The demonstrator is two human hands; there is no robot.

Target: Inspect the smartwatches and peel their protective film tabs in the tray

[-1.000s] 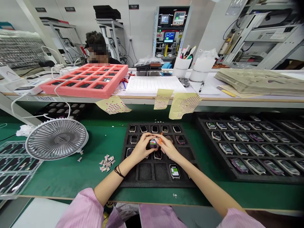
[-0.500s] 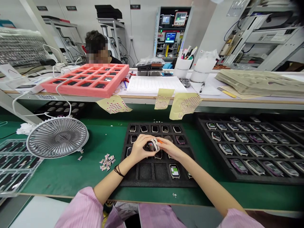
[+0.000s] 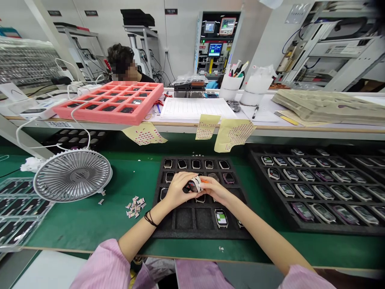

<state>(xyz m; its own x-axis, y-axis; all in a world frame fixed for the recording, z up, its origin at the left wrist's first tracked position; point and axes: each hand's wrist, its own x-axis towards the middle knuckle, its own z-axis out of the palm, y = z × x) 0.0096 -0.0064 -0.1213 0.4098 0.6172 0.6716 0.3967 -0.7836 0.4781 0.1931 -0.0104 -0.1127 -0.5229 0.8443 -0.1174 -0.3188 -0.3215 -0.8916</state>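
Observation:
Above the middle of a black foam tray (image 3: pixel 186 233), my left hand (image 3: pixel 178 190) is closed around a pale-framed watch (image 3: pixel 195 184), its dark face tilted to the left. My right hand (image 3: pixel 217 190) meets it from the right, fingers closed on a small orange item (image 3: pixel 204 181) at the watch's side; its shape is mostly hidden. Several watches rest in the tray's compartments, among them one with a lit green and white screen (image 3: pixel 221 217) in the front row. Two front-row compartments left of it hold nothing.
A grey fan (image 3: pixel 73 175) and a pile of small pieces (image 3: pixel 136 206) lie to the left. Another black tray of watches (image 3: pixel 300 224) stands at the right. On the shelf are a pink foam tray (image 3: pixel 138 116) and papers (image 3: pixel 195 108). A person (image 3: pixel 120 64) is beyond.
Both hands stay over the tray, with the watch turned slightly and its face now less visible. The camera view has shifted very slightly.

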